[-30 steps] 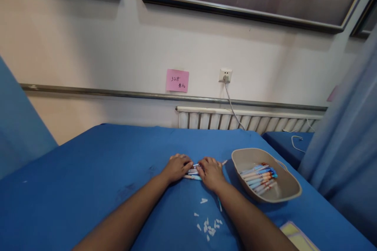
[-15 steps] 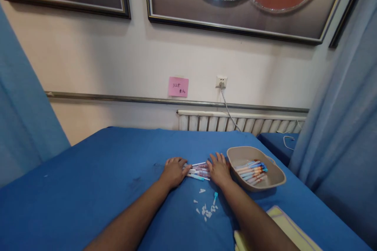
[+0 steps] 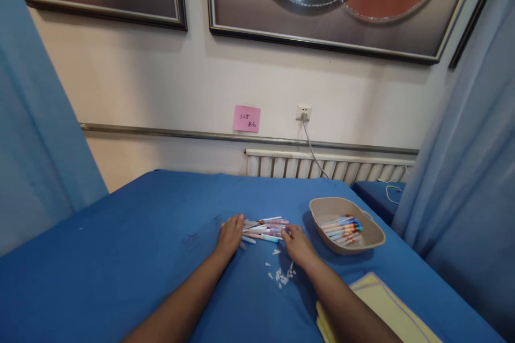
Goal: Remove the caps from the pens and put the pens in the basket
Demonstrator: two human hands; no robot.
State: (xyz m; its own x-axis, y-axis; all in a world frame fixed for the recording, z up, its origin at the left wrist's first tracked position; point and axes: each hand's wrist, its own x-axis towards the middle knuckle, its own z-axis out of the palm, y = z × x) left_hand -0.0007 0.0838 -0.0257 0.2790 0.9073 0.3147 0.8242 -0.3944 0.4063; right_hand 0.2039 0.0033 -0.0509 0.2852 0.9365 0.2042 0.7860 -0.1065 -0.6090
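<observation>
My left hand (image 3: 230, 237), fingers together, and right hand (image 3: 298, 245), fingers curled, whether pinching I cannot tell, have slid to nine and four o'clock of the loose pile of slim white-and-pastel plastic pens (image 3: 265, 229), leaving more of it uncovered, roughly aligned between them.

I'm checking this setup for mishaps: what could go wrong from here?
The loose pens between the left hand and right hand might roll apart, since no container holds them. The small white pieces lie scattered beside the right forearm, which could sweep some away.
</observation>
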